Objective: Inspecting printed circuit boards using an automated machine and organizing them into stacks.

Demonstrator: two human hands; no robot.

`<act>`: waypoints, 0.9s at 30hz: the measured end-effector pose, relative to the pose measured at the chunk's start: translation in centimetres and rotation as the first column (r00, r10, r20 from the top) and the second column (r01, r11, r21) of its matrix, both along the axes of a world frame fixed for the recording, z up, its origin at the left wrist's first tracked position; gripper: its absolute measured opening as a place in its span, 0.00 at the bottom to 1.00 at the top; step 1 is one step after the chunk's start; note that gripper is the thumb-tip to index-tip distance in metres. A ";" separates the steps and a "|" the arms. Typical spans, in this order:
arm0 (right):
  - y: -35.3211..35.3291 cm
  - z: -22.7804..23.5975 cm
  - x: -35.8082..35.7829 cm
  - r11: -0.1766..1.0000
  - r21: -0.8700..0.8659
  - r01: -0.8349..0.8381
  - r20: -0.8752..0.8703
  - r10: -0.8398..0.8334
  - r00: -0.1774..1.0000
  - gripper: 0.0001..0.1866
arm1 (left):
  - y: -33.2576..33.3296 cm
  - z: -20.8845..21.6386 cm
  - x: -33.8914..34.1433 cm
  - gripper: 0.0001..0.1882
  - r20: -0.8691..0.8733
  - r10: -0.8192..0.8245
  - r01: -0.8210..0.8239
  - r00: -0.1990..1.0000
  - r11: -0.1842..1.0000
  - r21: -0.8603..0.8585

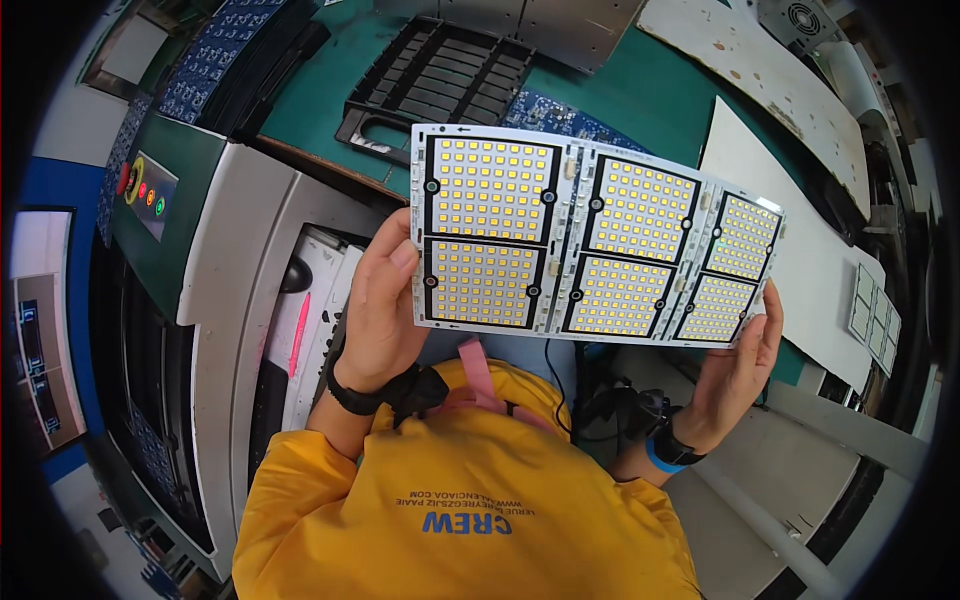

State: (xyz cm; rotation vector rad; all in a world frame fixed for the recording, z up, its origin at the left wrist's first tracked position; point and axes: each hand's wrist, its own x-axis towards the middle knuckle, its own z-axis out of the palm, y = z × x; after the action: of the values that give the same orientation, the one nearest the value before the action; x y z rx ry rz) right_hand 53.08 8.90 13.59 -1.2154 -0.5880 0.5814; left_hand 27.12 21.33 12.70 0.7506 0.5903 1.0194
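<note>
A white LED panel board [562, 250] is held up in front of me, tilted so its face shows. Several black-framed blocks of small yellow LEDs cover it. My left hand [385, 300] grips its left edge, thumb at the front and fingers partly hidden behind. At the lower right corner, my right hand [745, 365] holds the other end between thumb and fingers. Each wrist wears a black band, and a blue band [665, 458] also circles the right one.
A black slotted rack [440, 80] and blue circuit boards [570, 118] lie on the green table [650, 95]. Left stands a machine with an emergency stop button [124, 180] and lit buttons. A pink pen-like item [299, 335] lies beside it. Another LED board [875, 318] sits far right on white sheeting.
</note>
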 end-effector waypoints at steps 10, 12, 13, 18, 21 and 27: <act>-0.6 -0.4 0.3 1.000 -0.004 -0.029 0.012 0.029 1.000 0.19 | 0.1 -0.6 -0.1 0.21 0.012 0.034 -0.033 0.999 0.999 -0.021; -0.7 -0.4 0.3 0.999 -0.012 -0.040 0.027 0.040 0.999 0.19 | 0.2 -0.8 -0.2 0.21 0.013 0.039 -0.038 0.999 0.999 -0.016; -0.6 -0.3 0.2 0.999 -0.014 -0.033 0.029 0.034 0.999 0.19 | 0.2 -0.9 -0.2 0.22 0.012 0.048 -0.048 0.999 0.999 -0.011; -0.2 0.1 -0.4 1.000 0.011 -0.023 -0.005 0.023 1.000 0.17 | 0.4 -1.4 -0.5 0.23 0.065 0.031 -0.031 0.997 1.000 -0.001; -0.3 0.1 -0.3 1.000 0.007 -0.028 0.011 0.028 1.000 0.17 | 0.5 -1.4 -0.5 0.23 0.049 0.043 -0.043 0.998 0.999 0.002; -0.3 0.3 -0.6 0.999 0.011 -0.052 -0.004 0.052 0.999 0.17 | 0.6 -1.5 -0.5 0.23 0.054 0.060 -0.059 0.997 0.998 -0.025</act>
State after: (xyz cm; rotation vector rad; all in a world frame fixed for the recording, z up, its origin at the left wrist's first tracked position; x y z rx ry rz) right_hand 52.44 8.63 13.93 -1.1905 -0.6199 0.6241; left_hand 26.62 21.94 11.17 0.6858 0.5790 1.0829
